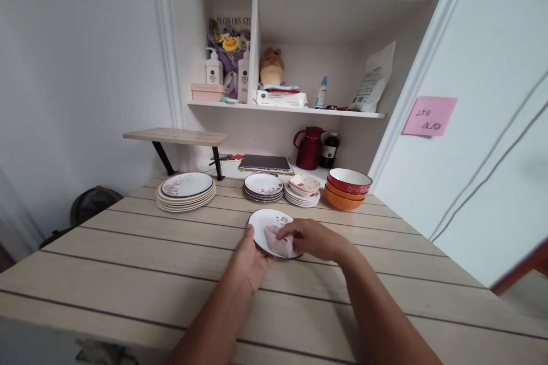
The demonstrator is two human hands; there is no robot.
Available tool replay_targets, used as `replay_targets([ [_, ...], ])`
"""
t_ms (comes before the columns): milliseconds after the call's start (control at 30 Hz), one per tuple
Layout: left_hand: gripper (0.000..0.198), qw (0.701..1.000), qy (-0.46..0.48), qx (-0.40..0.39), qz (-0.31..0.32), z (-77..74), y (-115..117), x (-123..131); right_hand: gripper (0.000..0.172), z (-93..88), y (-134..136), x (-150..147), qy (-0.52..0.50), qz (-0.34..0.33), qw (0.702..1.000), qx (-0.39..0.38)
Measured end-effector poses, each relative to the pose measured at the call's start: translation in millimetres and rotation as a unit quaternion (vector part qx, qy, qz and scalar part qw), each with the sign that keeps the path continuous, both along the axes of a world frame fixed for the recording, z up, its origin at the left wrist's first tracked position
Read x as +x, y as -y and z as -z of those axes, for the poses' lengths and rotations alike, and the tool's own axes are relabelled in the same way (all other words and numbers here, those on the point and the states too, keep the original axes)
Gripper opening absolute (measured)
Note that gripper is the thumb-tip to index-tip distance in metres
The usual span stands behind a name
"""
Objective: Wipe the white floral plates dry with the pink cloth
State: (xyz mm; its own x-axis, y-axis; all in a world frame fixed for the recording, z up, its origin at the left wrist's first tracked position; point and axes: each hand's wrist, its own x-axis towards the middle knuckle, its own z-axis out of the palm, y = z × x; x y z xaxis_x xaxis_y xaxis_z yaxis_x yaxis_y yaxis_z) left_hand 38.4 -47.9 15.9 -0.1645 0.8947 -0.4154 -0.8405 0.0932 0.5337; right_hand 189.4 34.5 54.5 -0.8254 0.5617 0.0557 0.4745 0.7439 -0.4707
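Note:
A white plate (262, 221) with a dark rim and a floral print is tilted a little above the wooden table. My left hand (252, 259) grips its near left edge, with the thumb on the rim and the other fingers underneath, mostly hidden. In my right hand (309, 238) is a crumpled pale pink cloth (277, 241), pressed against the right part of the plate's face. Just behind stands a stack of similar floral plates (263, 184).
Larger plates (186, 187) are stacked at the left. Small saucers (302, 198) with little bowls (304, 183) on top sit right of centre, beside stacked red and orange bowls (346, 197). A small raised shelf (175, 136), a laptop-like dark slab (265, 163) and a red jug (309, 148) line the back.

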Motion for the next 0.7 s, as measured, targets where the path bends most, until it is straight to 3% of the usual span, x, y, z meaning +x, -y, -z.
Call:
replay_targets([
  [100,0.043,1.000,-0.012,0.001,0.001,-0.5,0,-1,0.050,5.9,5,-18,-0.032,0.005,0.999,0.025],
  [233,0.042,1.000,-0.015,0.009,0.007,0.1,-1,-2,0.045,14.3,4,-35,-0.027,0.076,0.995,0.061],
  [433,0.042,1.000,-0.015,0.009,0.005,0.4,0,-1,0.042,16.9,-8,-29,-0.004,0.130,0.989,0.070],
  [700,0.042,1.000,-0.011,-0.005,-0.004,-4.0,0,-1,0.042,8.6,-3,-21,0.010,0.126,0.991,0.054],
])
